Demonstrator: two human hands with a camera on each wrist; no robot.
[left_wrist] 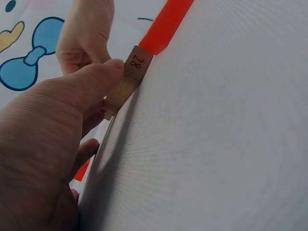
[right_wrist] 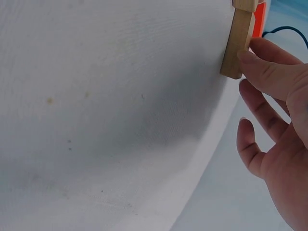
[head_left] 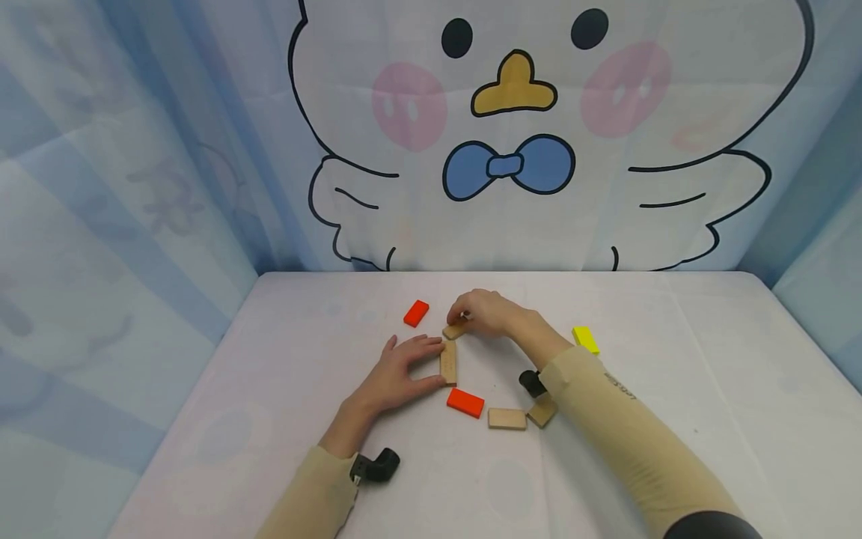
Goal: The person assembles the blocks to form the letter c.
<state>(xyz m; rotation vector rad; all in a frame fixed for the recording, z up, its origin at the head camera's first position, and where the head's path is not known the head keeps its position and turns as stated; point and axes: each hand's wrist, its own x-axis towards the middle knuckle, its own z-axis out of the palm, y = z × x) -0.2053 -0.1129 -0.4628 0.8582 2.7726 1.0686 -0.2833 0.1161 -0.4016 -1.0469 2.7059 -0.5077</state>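
Observation:
On the white table, a plain wooden block (head_left: 447,364) lies lengthwise away from me, and my left hand (head_left: 397,380) holds it by its ends between thumb and fingers. The number 28 shows on this wooden block (left_wrist: 133,72) in the left wrist view. Just beyond its far end, my right hand (head_left: 490,314) pinches a second wooden block (head_left: 454,330), seen angled on the tabletop. In the right wrist view the thumb and forefinger are against that block (right_wrist: 237,45). A red block (head_left: 465,403) lies near the held block's near end.
To the right of the red block lie a wooden block (head_left: 507,419) and another tilted wooden block (head_left: 542,411), partly beside the right sleeve. Farther off are a second red block (head_left: 416,313) and a yellow block (head_left: 586,340). A printed curtain (head_left: 512,224) hangs behind the table.

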